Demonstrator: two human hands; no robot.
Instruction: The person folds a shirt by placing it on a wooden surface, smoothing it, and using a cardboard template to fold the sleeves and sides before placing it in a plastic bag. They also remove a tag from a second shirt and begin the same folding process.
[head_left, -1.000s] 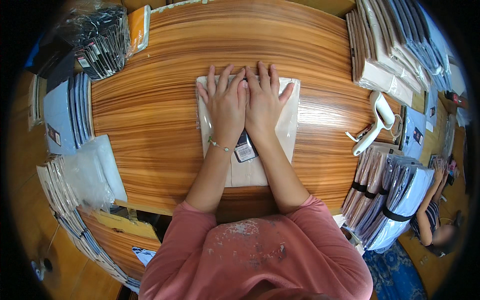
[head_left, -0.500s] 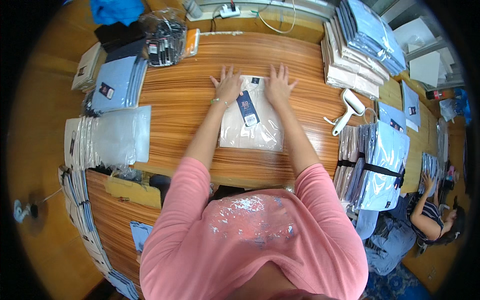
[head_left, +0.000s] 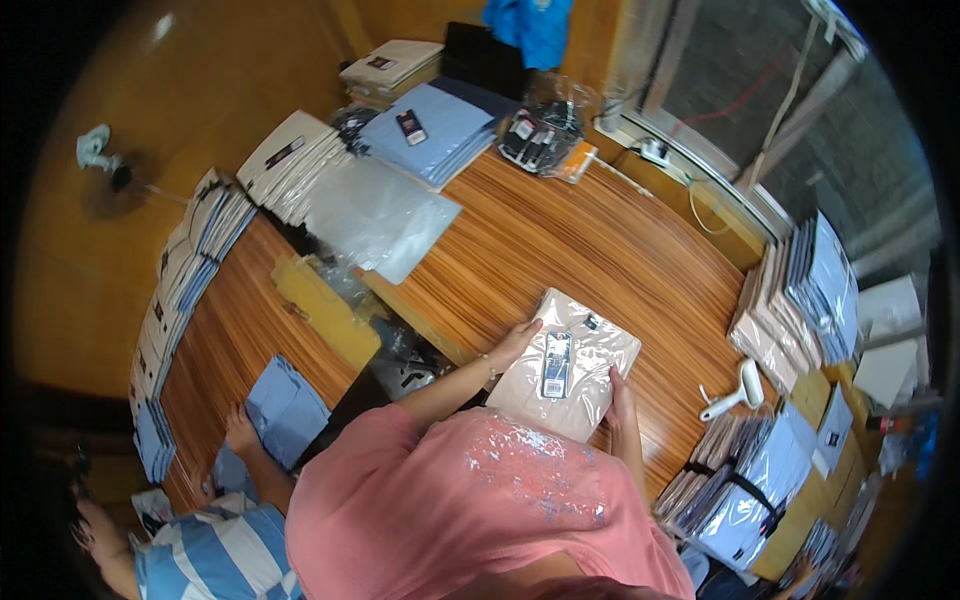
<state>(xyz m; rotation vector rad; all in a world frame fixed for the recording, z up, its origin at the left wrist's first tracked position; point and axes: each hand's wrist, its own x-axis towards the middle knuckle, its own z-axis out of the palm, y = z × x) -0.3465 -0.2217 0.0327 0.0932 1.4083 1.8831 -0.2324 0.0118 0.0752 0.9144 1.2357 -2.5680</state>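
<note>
Beige bagged garment (head_left: 585,370) | left hand (head_left: 514,347) gripping left edge | right hand (head_left: 621,402) gripping right edge

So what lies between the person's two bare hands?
A beige folded garment in clear plastic, bearing a dark-edged rectangular tag, shown in the head view.

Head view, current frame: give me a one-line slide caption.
Left hand and right hand hold a plastic-wrapped beige garment by opposite sides at a wood-grain table.

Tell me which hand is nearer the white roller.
Right: your right hand, holding the beige package, is left of the white roller; your left hand is farther left.
</note>
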